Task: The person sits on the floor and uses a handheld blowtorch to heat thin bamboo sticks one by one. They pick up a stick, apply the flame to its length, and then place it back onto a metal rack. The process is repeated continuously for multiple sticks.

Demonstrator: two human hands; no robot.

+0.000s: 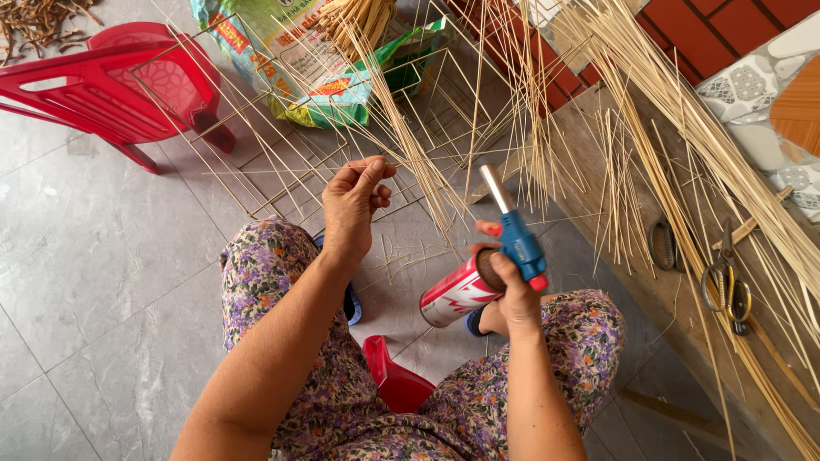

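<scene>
Bamboo strip (290, 171) pinched in raised left hand (354, 205); right hand (512, 286) grips tilted torch (491, 265)

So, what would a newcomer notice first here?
Probably the blue-headed gas torch gripped in the right hand at centre, nozzle tilted up. Beside it, the left hand pinches a thin bamboo strip. A red plastic chair lies tipped over at upper left.

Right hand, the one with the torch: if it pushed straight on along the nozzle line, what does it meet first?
Probably the thin bamboo strips fanning down just above the torch nozzle. The right hand aims it up and slightly left toward them. Depth is unclear, so the strips may lie a little beyond that line.
</scene>
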